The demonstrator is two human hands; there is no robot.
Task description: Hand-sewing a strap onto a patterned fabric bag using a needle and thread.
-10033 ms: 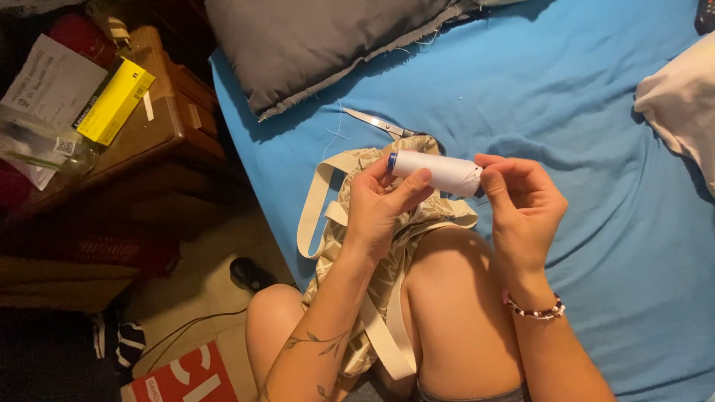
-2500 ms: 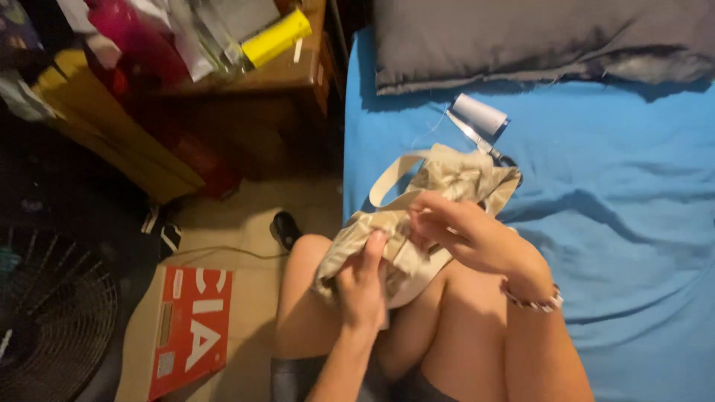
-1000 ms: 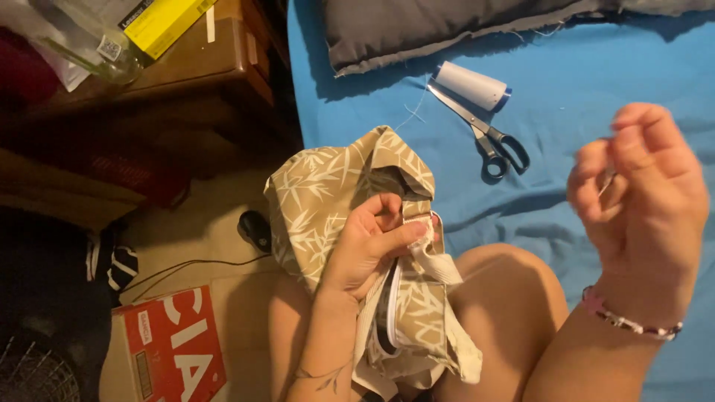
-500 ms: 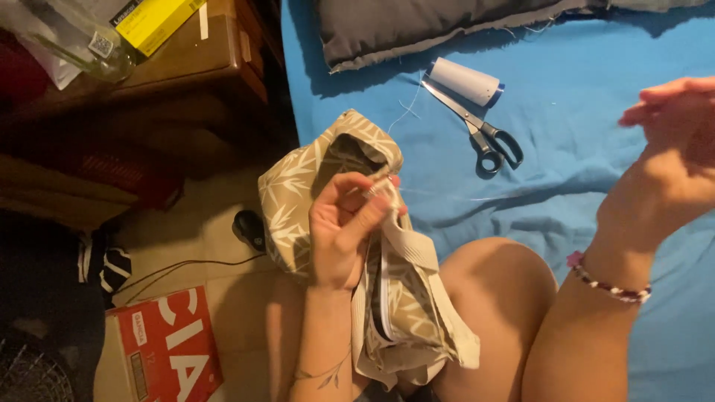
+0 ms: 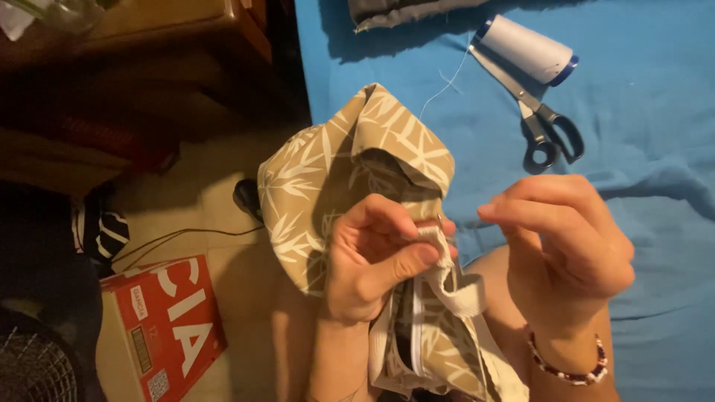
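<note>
My left hand [image 5: 372, 257] pinches a tan leaf-print fabric bag [image 5: 328, 186] where its white webbing strap [image 5: 458, 294] meets the cloth, holding it up over my knee. Just to its right, my right hand [image 5: 562, 249] has thumb and fingers closed together as if on a needle, which is too small to see. A thin white thread [image 5: 447, 82] runs up from the bag toward the bed. A beaded bracelet [image 5: 566, 368] circles my right wrist.
A white thread spool [image 5: 529, 48] and black-handled scissors [image 5: 540, 123] lie on the blue bedsheet [image 5: 655, 208]. A grey pillow [image 5: 402, 9] is at the top. On the floor to the left are a red cardboard box [image 5: 167, 327], a cable and a wooden nightstand [image 5: 171, 45].
My right hand has come down from the far right, close beside my left hand at the strap. The view has shifted slightly; the bag stays gripped.
</note>
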